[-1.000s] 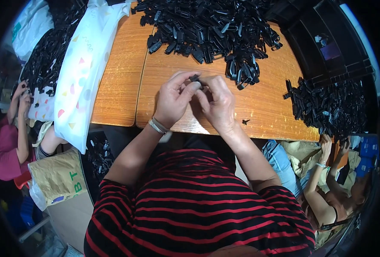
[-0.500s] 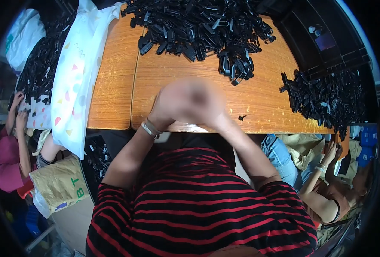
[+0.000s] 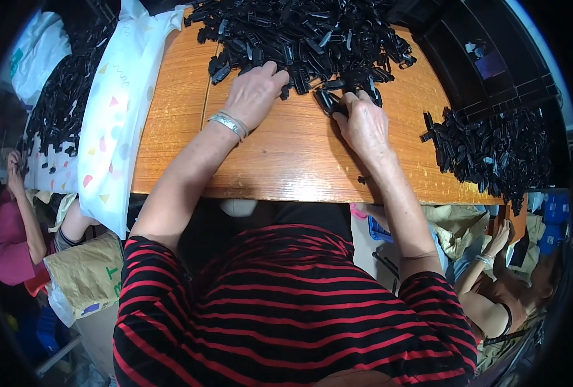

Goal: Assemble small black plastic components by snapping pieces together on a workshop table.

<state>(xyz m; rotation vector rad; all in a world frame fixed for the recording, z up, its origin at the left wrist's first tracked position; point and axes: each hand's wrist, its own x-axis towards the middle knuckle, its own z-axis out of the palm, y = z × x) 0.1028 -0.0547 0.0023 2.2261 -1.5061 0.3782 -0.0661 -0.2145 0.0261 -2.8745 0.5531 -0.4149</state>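
A heap of small black plastic parts [image 3: 312, 42] covers the far middle of the wooden table. At its near edge my left hand [image 3: 254, 95], a bracelet on the wrist, is closed with the fingers curled down; a black plastic part [image 3: 284, 89] shows beside the fingertips. To the right, my right hand [image 3: 366, 126] is closed at the heap's near tip, its thumb and fingers on a dark plastic part [image 3: 329, 103]. The fingertips of both hands are partly hidden.
A second pile of black parts [image 3: 493, 151] lies at the right. A white patterned bag [image 3: 115, 122] stretches along the table's left side. Another person's hand [image 3: 15, 168] shows at far left, a further person's hands [image 3: 501, 238] at right. One small black piece [image 3: 362, 180] sits near the front edge.
My hands, together and blurred over the near part of the table, have parted and reached forward to the heap, the left going left and the right going right. The heap's near tip has been disturbed.
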